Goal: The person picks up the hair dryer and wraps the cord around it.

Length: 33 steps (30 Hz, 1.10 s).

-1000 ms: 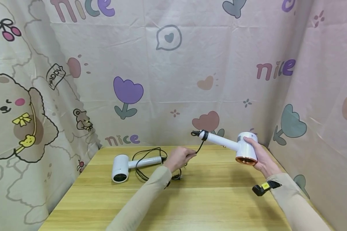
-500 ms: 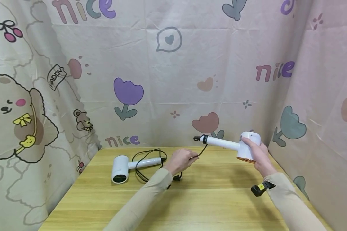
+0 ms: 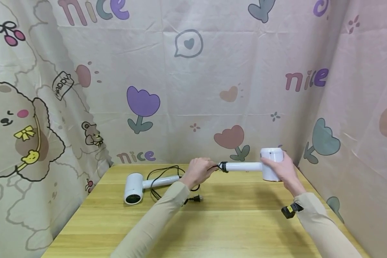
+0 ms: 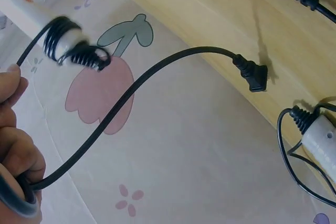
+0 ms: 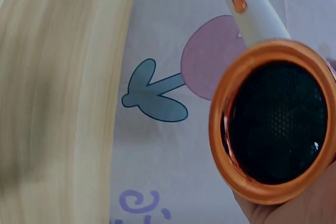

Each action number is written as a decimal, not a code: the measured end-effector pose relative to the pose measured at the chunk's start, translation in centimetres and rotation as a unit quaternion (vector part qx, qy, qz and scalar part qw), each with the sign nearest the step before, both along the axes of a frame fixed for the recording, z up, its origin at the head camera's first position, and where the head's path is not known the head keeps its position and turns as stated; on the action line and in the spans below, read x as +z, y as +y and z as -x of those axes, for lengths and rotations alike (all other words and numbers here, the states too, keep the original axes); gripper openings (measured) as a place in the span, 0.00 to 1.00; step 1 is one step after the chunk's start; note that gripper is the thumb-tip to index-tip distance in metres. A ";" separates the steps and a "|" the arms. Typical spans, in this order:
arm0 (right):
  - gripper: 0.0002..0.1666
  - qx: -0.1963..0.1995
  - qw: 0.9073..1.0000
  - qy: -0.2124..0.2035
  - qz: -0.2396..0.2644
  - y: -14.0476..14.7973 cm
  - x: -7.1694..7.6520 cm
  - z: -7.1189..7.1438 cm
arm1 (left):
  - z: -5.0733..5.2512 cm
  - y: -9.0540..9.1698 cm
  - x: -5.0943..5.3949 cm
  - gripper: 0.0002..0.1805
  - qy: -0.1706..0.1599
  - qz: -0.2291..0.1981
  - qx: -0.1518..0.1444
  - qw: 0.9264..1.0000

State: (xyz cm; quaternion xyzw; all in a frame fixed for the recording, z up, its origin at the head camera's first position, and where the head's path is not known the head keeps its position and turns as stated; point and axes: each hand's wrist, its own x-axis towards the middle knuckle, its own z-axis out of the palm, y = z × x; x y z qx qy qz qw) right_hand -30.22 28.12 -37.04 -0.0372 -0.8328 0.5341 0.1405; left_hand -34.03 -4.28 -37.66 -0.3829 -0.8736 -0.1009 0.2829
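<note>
My right hand (image 3: 284, 171) grips the head of a white hair dryer (image 3: 244, 166), held above the table with its handle pointing left. In the right wrist view an orange ring (image 5: 216, 145) surrounds the dryer's dark grille. Black cord (image 4: 62, 36) is wound round the handle's end. My left hand (image 3: 198, 172) is beside that end; in the left wrist view its curled fingers (image 4: 21, 153) pinch the cord, and a length with a plug (image 4: 254, 75) arcs out from them.
A second white hair dryer (image 3: 134, 189) lies on the left of the wooden table (image 3: 213, 229), its black cord (image 3: 154, 193) looped over the handle. Its surroundings include another plug (image 3: 197, 198) near my left forearm. A patterned curtain (image 3: 187, 93) hangs behind and at both sides.
The held dryer's handle has swung down from a tilt to nearly level. My left hand has risen slightly and is closer to the handle's end, with less cord showing between them.
</note>
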 end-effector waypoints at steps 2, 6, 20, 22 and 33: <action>0.54 0.020 1.000 -0.003 -0.013 -0.1 0.1 -0.1 | 0.0 0.1 0.1 0.07 -0.003 -0.001 0.003 1.000; 0.54 0.049 0.998 -0.011 -0.041 0.0 0.2 -0.1 | 0.2 0.0 0.3 0.08 -0.012 -0.008 0.006 1.000; 0.40 0.122 0.990 -0.030 -0.066 1.3 -0.3 0.0 | 1.5 -1.5 1.0 0.09 -0.042 -0.089 -0.009 0.995; 0.38 0.134 0.989 -0.030 -0.061 1.4 -0.3 -0.2 | 1.6 -1.5 1.0 0.10 -0.054 -0.101 -0.006 0.993; 0.39 0.184 0.980 -0.068 0.017 2.4 -0.7 -0.5 | 1.9 -1.3 0.3 0.10 -0.129 -0.100 0.008 0.987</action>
